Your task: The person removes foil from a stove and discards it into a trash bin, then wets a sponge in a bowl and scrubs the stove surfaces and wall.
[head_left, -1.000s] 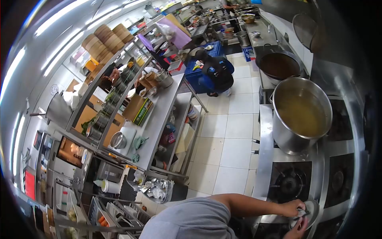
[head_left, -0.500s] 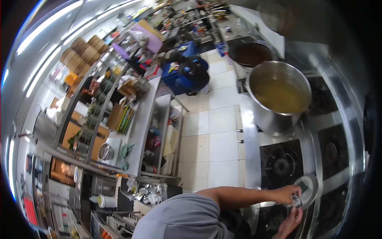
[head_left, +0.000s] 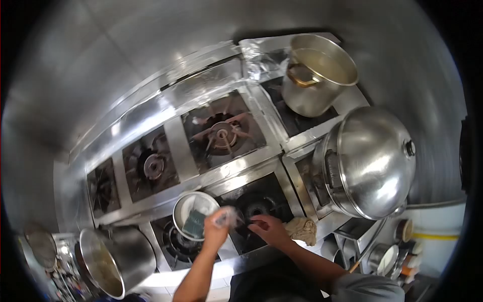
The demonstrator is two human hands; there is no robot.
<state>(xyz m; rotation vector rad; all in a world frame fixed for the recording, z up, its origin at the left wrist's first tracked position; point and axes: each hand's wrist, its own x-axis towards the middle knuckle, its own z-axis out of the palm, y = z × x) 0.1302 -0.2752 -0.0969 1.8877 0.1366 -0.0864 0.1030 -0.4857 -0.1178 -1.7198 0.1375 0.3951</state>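
My left hand (head_left: 217, 226) is closed on a translucent, crumpled piece of something like plastic (head_left: 231, 219), blurred by motion. It is at the right edge of a round white bowl (head_left: 177, 214), which holds a dark green pad (head_left: 194, 224) and some whitish material. To the right, over a black burner plate, my right hand (head_left: 265, 228) has its fingers apart with nothing visible in them. A crumpled beige cloth (head_left: 302, 231) lies beside the right wrist.
A large domed lidded pot (head_left: 377, 161) stands at the right. A tall pot of liquid (head_left: 322, 65) is at the back right, another large pot (head_left: 136, 251) at the lower left. Several burners (head_left: 222, 135) fill the stove between them.
The view has swung from the kitchen aisle to the stove. My hands, earlier together at the crumpled piece, are now apart; the left keeps it and the right has let go.
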